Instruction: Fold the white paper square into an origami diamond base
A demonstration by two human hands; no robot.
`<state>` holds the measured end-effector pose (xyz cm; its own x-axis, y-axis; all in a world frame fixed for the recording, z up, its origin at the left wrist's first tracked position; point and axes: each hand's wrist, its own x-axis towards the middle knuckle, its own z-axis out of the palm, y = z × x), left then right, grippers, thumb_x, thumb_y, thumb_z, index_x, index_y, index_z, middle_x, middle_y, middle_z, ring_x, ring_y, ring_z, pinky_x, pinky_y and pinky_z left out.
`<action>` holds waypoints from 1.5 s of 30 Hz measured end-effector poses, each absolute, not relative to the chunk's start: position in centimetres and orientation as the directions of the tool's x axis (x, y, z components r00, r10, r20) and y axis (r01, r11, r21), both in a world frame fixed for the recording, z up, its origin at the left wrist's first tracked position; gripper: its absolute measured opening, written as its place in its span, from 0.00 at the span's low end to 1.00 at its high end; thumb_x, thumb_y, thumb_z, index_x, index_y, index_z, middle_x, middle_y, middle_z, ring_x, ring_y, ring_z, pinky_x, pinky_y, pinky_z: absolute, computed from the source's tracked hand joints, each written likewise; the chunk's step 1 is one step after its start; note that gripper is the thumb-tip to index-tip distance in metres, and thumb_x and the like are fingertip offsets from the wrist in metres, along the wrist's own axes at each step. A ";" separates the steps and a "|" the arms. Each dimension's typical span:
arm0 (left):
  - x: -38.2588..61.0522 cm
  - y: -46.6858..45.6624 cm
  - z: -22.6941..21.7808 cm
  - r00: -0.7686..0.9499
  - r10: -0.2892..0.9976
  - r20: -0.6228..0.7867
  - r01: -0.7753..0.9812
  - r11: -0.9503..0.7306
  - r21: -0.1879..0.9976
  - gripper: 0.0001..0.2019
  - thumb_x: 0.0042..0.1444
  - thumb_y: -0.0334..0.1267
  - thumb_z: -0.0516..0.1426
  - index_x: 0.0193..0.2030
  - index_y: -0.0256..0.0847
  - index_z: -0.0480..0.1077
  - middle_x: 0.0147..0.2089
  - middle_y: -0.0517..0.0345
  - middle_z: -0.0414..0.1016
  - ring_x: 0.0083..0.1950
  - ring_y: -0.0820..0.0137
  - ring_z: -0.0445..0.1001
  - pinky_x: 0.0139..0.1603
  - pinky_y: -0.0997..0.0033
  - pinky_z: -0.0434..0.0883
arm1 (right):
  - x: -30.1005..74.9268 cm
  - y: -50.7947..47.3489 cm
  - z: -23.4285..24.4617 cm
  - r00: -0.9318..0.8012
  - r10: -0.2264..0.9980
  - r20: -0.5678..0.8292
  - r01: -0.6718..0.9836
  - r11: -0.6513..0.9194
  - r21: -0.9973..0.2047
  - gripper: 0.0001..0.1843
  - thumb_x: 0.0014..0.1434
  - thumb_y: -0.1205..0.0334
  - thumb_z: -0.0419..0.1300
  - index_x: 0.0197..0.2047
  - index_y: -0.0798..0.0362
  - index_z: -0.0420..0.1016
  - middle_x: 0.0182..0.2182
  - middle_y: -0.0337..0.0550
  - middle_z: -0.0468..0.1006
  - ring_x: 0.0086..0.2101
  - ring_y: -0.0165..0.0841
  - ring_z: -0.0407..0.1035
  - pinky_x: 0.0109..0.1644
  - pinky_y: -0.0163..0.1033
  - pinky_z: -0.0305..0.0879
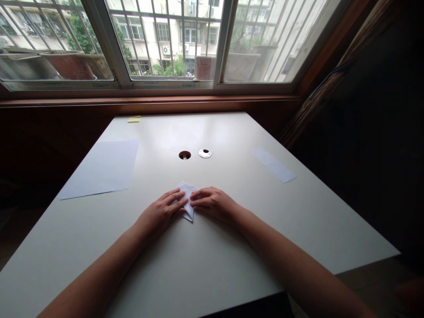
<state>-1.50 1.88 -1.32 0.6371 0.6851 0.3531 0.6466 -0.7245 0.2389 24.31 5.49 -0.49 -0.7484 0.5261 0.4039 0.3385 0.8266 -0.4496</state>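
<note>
A small sheet of white paper (188, 213), folded into a pointed shape, lies on the white table in front of me. One corner points away from me and another points toward me. My left hand (162, 206) rests on its left part, fingers stretched and a little apart, pressing it flat. At the right edge, my right hand (212, 202) has its fingers bent and close together, gripping the paper's side. Both hands cover much of the paper, and the right thumb is mostly hidden.
Flat white sheets (102, 165) lie at the left, and a creased paper strip (274, 164) at the right. A yellow sticky note (134, 119) is near the far edge. Beyond my hands are a round cable hole (184, 155) and its loose cover (205, 153). A barred window stands behind the table (185, 274).
</note>
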 end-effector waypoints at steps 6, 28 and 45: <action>-1.6 1.7 -1.3 0.658 0.685 0.314 0.658 -0.725 0.203 0.20 0.68 0.39 0.52 0.65 0.50 0.65 0.65 0.51 0.68 0.70 0.59 0.60 0.66 0.53 0.69 | 24.3 5.5 -0.7 -0.737 0.531 0.419 0.341 0.826 -0.448 0.10 0.66 0.58 0.59 0.46 0.44 0.81 0.46 0.43 0.81 0.48 0.35 0.74 0.54 0.42 0.67; -1.7 1.6 -1.0 0.718 0.635 0.283 0.615 -0.770 0.168 0.21 0.67 0.33 0.51 0.66 0.44 0.64 0.68 0.48 0.62 0.72 0.56 0.56 0.68 0.52 0.67 | 24.6 4.8 0.6 -0.785 0.451 0.424 0.184 0.824 -0.536 0.09 0.62 0.60 0.64 0.45 0.47 0.82 0.40 0.45 0.80 0.39 0.32 0.72 0.47 0.39 0.70; -1.9 1.3 -1.2 0.725 0.616 0.308 0.602 -0.784 0.152 0.21 0.66 0.35 0.52 0.66 0.44 0.64 0.69 0.48 0.62 0.73 0.55 0.55 0.68 0.51 0.67 | 24.7 3.9 1.1 -0.836 0.363 0.411 0.156 0.876 -0.457 0.10 0.62 0.63 0.63 0.47 0.48 0.81 0.41 0.45 0.78 0.41 0.31 0.70 0.51 0.39 0.68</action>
<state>-1.94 1.30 -1.21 0.7248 0.6165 0.3077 0.6023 -0.7837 0.1516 24.65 3.93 1.10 -0.8365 0.3628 0.4107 0.1555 0.8758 -0.4569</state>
